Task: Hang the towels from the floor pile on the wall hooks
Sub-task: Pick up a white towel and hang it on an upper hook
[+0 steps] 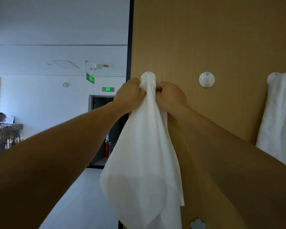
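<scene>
Both of my hands gripped the white towel just under the leftmost hook on the wood-panelled wall. My left hand took one side of the bunched top and my right hand the other, fingers curled tight into the cloth. The gather was held high against the hook's round white base, by my reading so that the fold would catch on the peg rather than slide off. Whether it had caught I could not tell, since the cloth covered the peg. The rest of the towel hung free in a long point below my wrists. The middle hook stood bare, and a second towel draped from the far-right hook, which suggested the job was partly done. The floor pile lay out of view.
</scene>
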Tool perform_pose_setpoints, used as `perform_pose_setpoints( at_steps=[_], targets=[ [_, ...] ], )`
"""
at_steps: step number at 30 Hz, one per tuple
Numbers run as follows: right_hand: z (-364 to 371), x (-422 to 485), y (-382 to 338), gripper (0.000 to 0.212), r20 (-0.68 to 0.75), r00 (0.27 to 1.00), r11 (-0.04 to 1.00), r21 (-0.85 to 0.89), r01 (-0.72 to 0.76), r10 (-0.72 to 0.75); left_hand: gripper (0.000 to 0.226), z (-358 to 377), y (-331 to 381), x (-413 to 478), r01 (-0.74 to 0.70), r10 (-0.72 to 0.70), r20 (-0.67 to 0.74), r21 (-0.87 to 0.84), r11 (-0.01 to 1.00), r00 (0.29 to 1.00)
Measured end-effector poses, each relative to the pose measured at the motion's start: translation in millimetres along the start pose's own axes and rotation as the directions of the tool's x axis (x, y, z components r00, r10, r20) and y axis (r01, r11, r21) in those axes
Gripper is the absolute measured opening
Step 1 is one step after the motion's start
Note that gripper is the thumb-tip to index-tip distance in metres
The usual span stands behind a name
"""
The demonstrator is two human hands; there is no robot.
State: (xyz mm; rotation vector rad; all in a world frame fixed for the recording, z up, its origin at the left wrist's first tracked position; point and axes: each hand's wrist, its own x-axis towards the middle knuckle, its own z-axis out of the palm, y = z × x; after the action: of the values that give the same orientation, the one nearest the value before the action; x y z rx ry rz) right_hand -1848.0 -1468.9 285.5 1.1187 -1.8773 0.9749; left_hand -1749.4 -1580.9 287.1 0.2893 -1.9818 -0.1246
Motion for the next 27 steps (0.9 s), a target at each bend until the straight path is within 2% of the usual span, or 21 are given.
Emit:
perform_pose_setpoints(
  at_steps=[3,4,6,9,12,17,24,27],
  targets=[
    [-4.9,0.2,-3.8,0.036,-0.124,0.992,0.992,0.128,0.004,0.012,0.043,-3.4,-1.1,-2.8,-0.014,-0.006,-0.120,-0.158,0.987,0.993],
    [-5.4,-0.9,-7.3,0.039,-0.134,0.991,0.975,0.221,0.030,-0.001,0.045,-4.6,-1.1,-1.3,-0.043,0.018,-0.144,-0.174,0.984,0.989],
    [-2.6,-3.6,-14.2,0.043,-0.080,0.995,0.946,0.313,0.084,-0.062,0.042,-3.6,-2.0,2.3,-0.097,0.085,-0.089,-0.139,0.986,0.992],
    [5.2,-6.4,-17.0,0.047,-0.015,0.997,0.958,0.277,0.075,-0.074,0.044,0.3,-3.7,-1.7,-0.098,0.099,0.010,-0.071,0.993,0.995],
    [11.9,-12.7,-14.6,0.050,-0.015,0.999,0.959,0.281,0.045,-0.043,0.045,2.0,-5.7,-8.6,-0.097,0.098,0.021,-0.032,0.995,0.995],
    [21.4,-34.6,-4.7,0.053,0.056,0.994,0.967,0.245,0.075,-0.091,0.051,8.2,-9.8,-29.1,-0.098,0.097,0.049,0.021,0.995,0.994],
    [12.2,-56.2,4.4,0.052,0.043,0.994,0.963,0.254,0.089,-0.104,0.062,16.5,-6.3,-58.9,-0.181,0.185,0.002,0.202,0.962,0.983],
    [11.5,-69.1,12.5,0.062,0.061,0.995,0.970,0.236,0.060,-0.077,0.066,21.3,-10.6,-70.1,-0.225,0.229,0.014,0.255,0.940,0.973]
  ],
)
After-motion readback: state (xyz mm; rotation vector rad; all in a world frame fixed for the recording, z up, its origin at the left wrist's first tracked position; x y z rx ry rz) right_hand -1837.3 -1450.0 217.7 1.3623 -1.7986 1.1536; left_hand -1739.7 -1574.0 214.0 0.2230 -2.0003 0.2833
